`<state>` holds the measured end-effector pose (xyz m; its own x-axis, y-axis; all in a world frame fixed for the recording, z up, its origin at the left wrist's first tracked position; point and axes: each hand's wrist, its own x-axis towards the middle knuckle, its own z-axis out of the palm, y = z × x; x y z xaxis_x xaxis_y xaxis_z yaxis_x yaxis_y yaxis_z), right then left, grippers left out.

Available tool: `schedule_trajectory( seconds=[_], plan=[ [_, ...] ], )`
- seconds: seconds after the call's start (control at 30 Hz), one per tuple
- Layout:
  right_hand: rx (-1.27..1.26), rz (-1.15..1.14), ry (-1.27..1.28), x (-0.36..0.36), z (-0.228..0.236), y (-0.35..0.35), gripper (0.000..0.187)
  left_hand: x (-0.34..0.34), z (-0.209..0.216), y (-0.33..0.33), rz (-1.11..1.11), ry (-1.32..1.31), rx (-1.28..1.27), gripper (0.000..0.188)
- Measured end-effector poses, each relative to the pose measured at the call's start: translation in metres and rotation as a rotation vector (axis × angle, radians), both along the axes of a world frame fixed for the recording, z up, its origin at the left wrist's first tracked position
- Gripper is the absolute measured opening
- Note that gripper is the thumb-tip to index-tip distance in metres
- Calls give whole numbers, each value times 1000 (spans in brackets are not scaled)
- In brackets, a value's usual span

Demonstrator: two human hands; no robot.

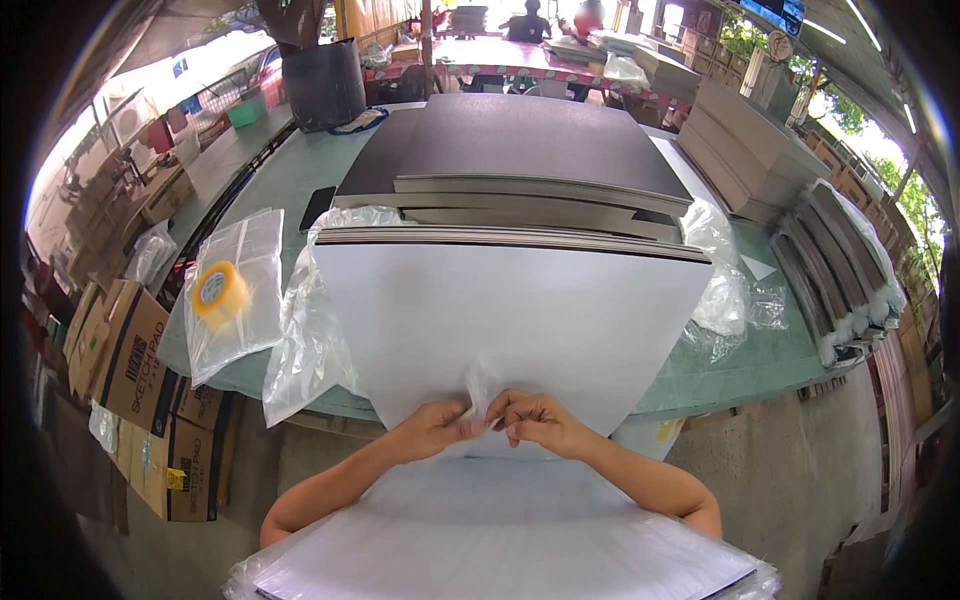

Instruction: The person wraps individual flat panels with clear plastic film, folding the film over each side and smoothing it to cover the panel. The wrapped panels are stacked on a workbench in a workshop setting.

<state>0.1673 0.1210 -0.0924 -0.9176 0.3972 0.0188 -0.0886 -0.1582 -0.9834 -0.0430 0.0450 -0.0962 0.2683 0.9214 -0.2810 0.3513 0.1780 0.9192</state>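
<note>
My left hand [436,432] is closed in a pinch on a bunched piece of clear plastic film [478,384]. Close beside it, my right hand [538,420] has curled fingers pinching the same film near its lower part. Behind the hands, a stack of large boards with a white face [510,315] leans tilted toward me, its layered edges at the top. Under my forearms, nearest to me, lies a white stack in clear plastic wrap [505,535]; its near edge runs out of the picture.
Dark-topped boards [540,140] are piled behind on the green table [262,190]. To the left, a tape roll [220,294] rests on clear plastic bags [240,340]. Cardboard boxes [140,350] stand at lower left. Wrapped board stacks [835,265] sit on the right; a black bin [324,86] stands far left.
</note>
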Motion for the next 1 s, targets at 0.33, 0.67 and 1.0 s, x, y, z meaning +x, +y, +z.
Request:
schedule_trajectory(
  seconds=[0.33, 0.67, 1.0],
  plan=[
    [-68, -232, -111, -21, 19, -33, 37, 13, 19, 0, 278, 201, 573, 30],
    [490, -188, -50, -7, 44, -28, 39, -2, 82, -14, 434, -224, 571, 21],
    [-225, -847, -305, 58, -4, -1, 23, -113, -72, -80, -184, 926, -275, 52]
  ],
)
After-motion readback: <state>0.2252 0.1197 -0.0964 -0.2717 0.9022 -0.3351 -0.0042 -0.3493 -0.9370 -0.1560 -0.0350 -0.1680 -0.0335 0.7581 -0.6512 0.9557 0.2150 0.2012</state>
